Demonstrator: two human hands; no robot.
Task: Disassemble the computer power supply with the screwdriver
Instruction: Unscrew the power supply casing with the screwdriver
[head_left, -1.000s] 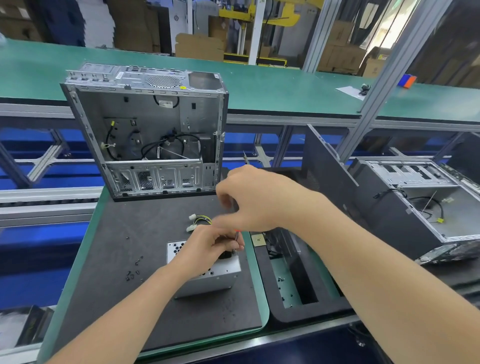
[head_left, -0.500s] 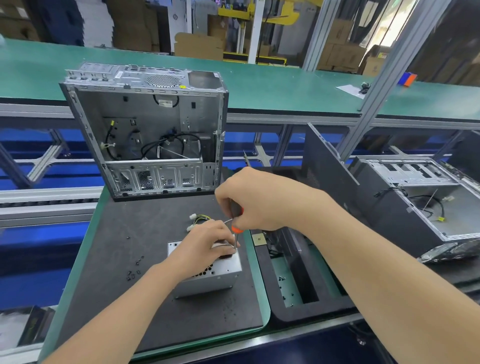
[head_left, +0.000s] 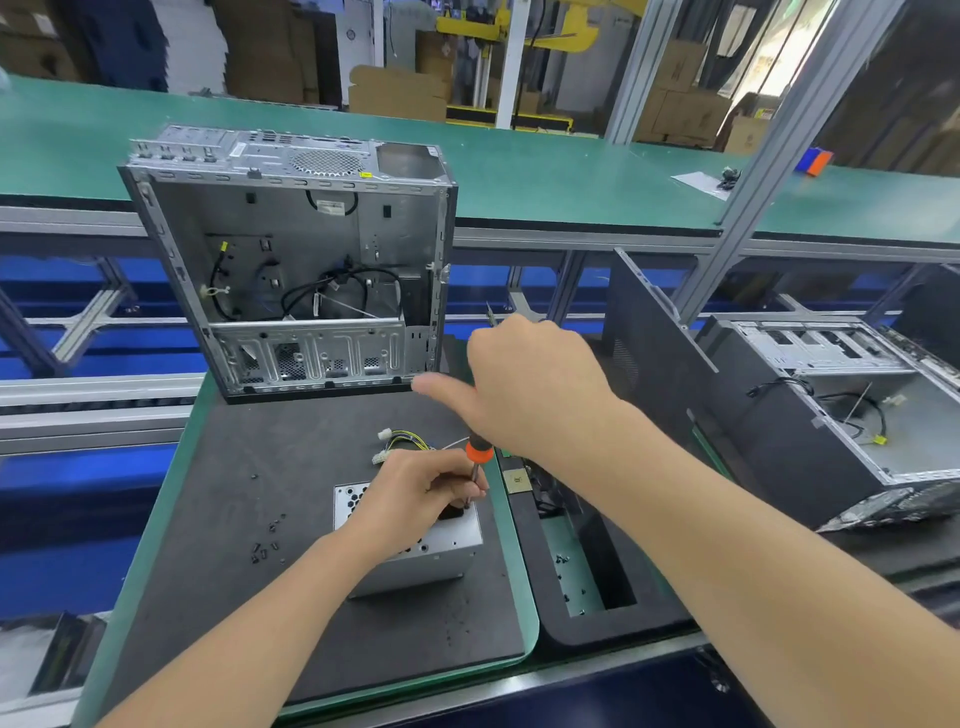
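The grey metal power supply (head_left: 441, 551) lies on the black mat, its yellow and black wires (head_left: 402, 444) trailing behind it. My left hand (head_left: 415, 499) rests on top of the power supply, fingers pinched around the shaft of the screwdriver near its tip. The screwdriver (head_left: 477, 457) stands nearly upright on the box's top right corner; only its orange collar and thin shaft show. My right hand (head_left: 524, 384) grips the screwdriver's handle from above, thumb stretched out to the left.
An open, empty computer case (head_left: 291, 260) stands at the back of the black mat (head_left: 234, 519). Several loose black screws (head_left: 265, 545) lie left of the power supply. A black foam tray (head_left: 587, 582) sits to the right, another case (head_left: 831, 410) beyond it.
My right hand has lifted a little and turned, its thumb now sticking out to the left, and more of the orange collar shows. My left hand stays on the power supply.
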